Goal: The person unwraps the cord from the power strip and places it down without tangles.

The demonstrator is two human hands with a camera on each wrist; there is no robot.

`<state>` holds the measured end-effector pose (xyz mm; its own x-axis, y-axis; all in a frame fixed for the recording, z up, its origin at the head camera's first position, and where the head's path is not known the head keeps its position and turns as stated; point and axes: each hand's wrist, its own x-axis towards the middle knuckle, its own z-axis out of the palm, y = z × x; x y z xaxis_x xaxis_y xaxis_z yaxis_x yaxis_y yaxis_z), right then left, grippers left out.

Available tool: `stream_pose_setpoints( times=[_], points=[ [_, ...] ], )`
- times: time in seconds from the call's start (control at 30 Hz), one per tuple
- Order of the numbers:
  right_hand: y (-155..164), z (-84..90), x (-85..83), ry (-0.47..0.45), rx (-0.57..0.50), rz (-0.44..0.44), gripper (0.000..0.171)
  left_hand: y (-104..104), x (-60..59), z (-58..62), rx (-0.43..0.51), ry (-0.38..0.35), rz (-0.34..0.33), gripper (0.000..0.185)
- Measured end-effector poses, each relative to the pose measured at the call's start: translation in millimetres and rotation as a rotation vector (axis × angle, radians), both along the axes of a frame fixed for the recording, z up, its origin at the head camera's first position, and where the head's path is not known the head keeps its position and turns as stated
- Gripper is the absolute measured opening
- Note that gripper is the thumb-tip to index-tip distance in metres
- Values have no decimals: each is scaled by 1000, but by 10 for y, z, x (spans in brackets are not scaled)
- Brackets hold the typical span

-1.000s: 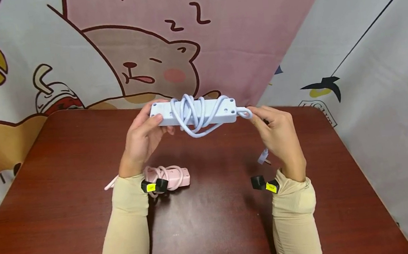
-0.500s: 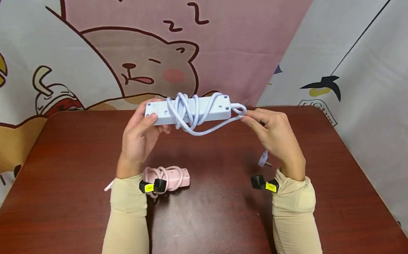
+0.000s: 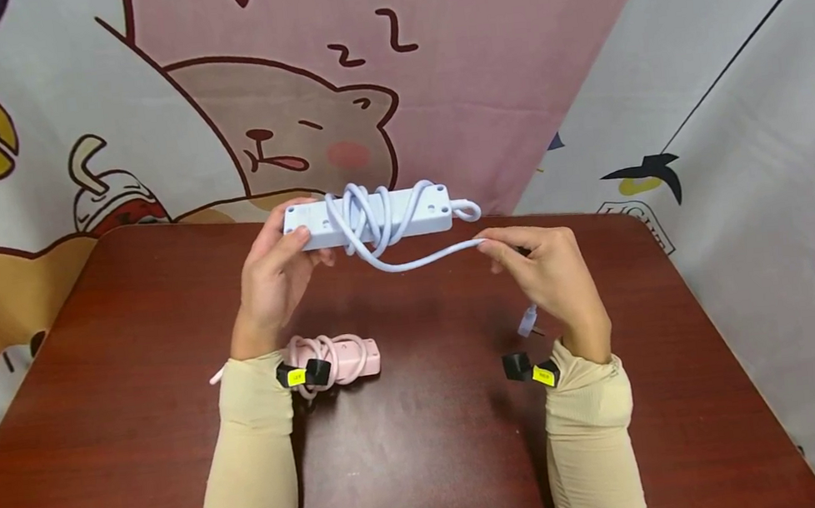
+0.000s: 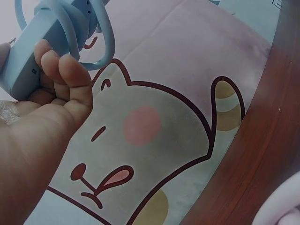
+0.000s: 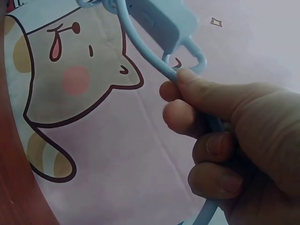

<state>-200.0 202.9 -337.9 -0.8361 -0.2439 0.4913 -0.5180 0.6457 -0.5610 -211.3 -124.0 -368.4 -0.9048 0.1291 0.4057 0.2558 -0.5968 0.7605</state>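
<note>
A pale blue power strip point(image 3: 366, 218) with its cord wound round the middle is held up above the table. My left hand point(image 3: 276, 276) grips its left end; in the left wrist view the fingers point(image 4: 63, 75) curl under the strip point(image 4: 33, 44). My right hand point(image 3: 541, 268) pinches the loose blue cord point(image 3: 431, 258) just right of the strip; the right wrist view shows the cord point(image 5: 140, 47) running through the curled fingers point(image 5: 187, 98). The cord's plug point(image 3: 527, 322) hangs below the right hand.
A pink power strip point(image 3: 336, 358) with its cord wrapped round it lies on the dark red table point(image 3: 415, 454) under my left wrist. Cartoon-printed cloth point(image 3: 283, 92) hangs behind and to the right of the table.
The blue strip has shifted a little left and up. My right hand has drawn a length of cord off it, down and to the right, so a loop hangs free below the strip.
</note>
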Motion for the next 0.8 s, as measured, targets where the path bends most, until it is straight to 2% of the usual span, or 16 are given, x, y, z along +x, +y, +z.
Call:
stream_pose_setpoints(
  times=[0.23, 0.8],
  points=[
    [9, 30, 12, -48, -23, 11, 13, 12, -17, 9, -40, -14, 19, 28],
    [17, 66, 64, -37, -43, 47, 13, 23, -19, -11, -55, -23, 24, 29]
  ],
)
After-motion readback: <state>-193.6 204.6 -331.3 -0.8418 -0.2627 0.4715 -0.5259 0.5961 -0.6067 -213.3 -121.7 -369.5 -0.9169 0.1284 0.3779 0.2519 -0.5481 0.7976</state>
